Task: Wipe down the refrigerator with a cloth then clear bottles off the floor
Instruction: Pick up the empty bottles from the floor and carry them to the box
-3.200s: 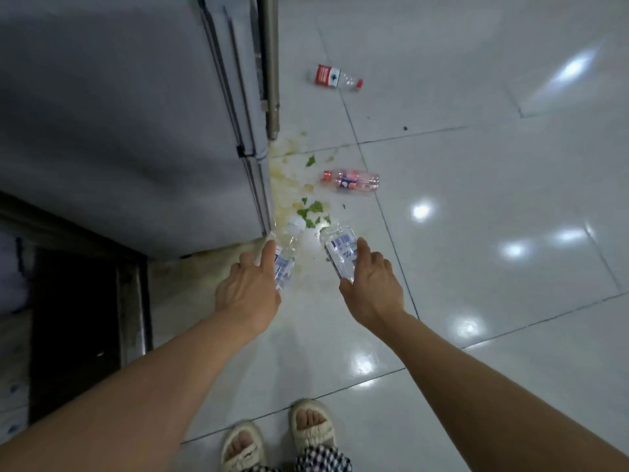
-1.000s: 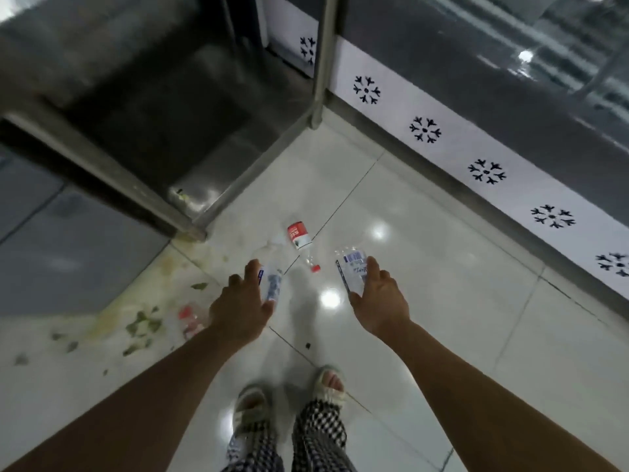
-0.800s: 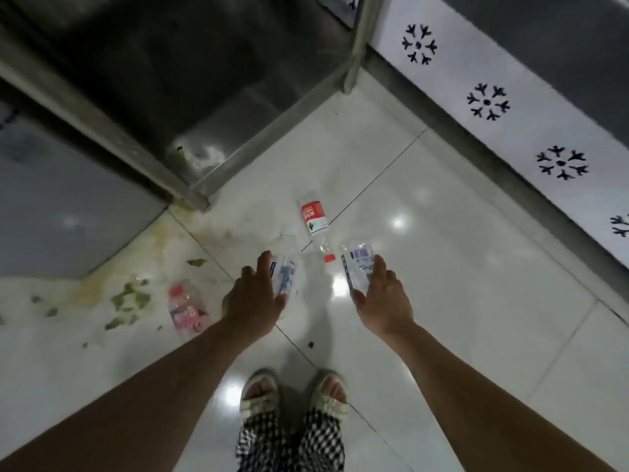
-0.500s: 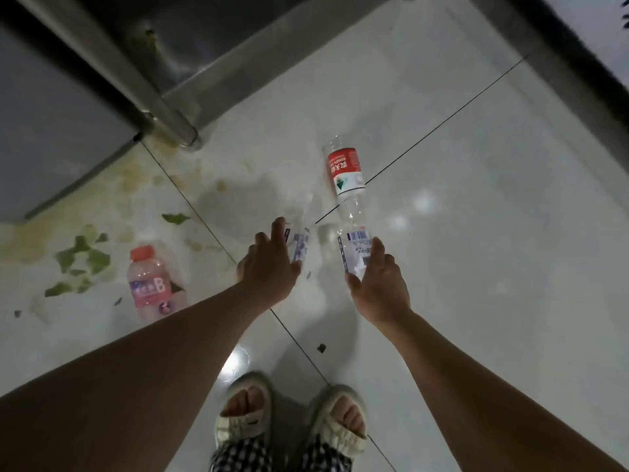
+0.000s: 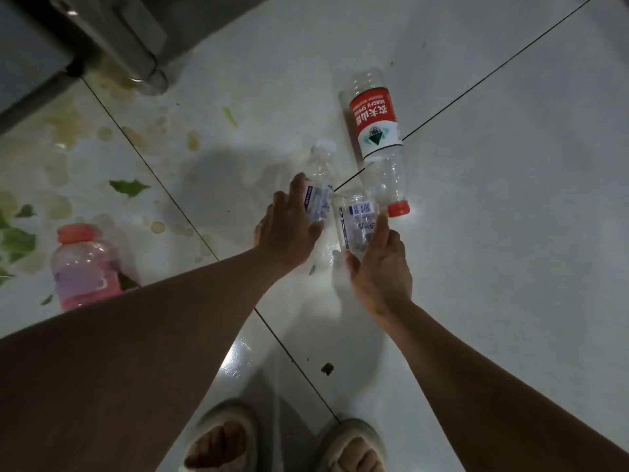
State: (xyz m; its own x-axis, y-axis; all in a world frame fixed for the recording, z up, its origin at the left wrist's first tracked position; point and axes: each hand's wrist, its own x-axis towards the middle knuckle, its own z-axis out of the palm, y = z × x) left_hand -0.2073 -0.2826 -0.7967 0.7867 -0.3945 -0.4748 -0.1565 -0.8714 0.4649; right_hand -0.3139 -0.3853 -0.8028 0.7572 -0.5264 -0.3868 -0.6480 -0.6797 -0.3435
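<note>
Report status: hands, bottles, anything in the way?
Left hand grips one clear bottle, right hand another. Red-label bottle and pink bottle on floor. Leaf scraps, stains near fridge.

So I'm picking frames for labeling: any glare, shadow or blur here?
Head view: dim overall; glare on the floor tile between the forearms; a soft shadow beyond the left hand; wide-angle stretch at the edges; the pink bottle looks slightly soft.

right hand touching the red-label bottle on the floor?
Cannot tell. In the head view the right hand, gripping a clear bottle, has a fingertip overlapping the red-label bottle near its cap.
</note>
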